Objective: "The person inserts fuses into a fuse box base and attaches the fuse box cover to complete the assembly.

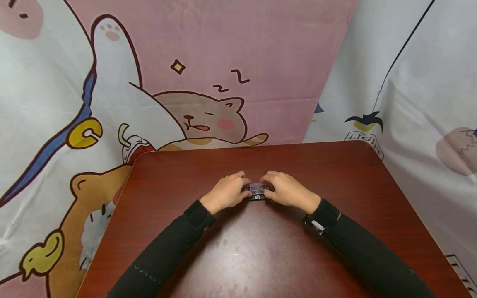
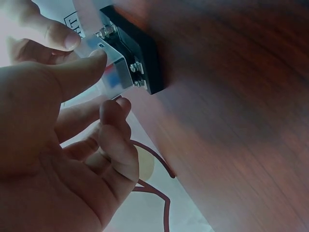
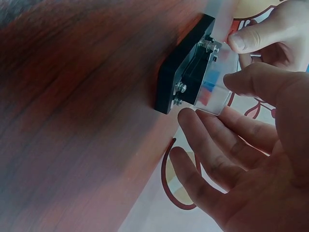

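Observation:
A small device with a black base (image 1: 256, 198), metal screw terminals (image 3: 180, 88) and a clear plastic cover (image 3: 219, 79) stands on the table. Red and blue patches show through the cover. My left hand (image 1: 226, 192) pinches the cover at its left end, thumb on the near side and fingers behind. At the opposite end my right hand (image 1: 290, 190) pinches it the same way, its outer fingers spread loosely in the right wrist view. Close to the tabletop, the base shows below both hands. The fingertips behind the cover are partly hidden.
The reddish-brown wooden table (image 1: 238, 252) has rounded far corners. Right behind its far edge hangs a cloth backdrop (image 1: 283, 62) with cartoon animals. Black sleeves with dark wrist straps (image 1: 322, 217) cover both forearms.

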`<state>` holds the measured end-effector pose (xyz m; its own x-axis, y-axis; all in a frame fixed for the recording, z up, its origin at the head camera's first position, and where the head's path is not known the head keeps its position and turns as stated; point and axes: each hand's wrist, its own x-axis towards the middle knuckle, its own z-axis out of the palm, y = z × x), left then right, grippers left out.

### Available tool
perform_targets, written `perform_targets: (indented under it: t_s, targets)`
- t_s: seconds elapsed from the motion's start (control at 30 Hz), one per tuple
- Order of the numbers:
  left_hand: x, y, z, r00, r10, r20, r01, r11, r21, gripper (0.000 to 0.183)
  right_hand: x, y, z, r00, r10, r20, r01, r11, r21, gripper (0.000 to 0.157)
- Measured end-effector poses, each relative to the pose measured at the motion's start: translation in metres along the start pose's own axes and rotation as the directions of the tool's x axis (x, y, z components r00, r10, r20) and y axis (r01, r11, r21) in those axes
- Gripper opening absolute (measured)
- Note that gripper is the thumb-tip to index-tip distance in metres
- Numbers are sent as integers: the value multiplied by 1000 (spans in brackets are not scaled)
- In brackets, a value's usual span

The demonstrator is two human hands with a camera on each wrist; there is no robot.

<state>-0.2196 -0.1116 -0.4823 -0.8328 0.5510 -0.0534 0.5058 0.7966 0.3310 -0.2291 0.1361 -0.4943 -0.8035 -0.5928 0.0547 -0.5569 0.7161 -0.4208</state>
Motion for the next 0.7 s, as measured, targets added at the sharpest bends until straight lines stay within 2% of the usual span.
perform_targets:
  t_s: [0.43,0.7]
  targets:
    - [4,-1,0,1000,12,1,-12,1000,20,36,-1,2,-2,1000,-15,14,15,1000,-2,38]
    - [6,0,0,1000,13,11,-13,1000,24,34,0,3,0,1000,-15,19,15,1000,-1,35]
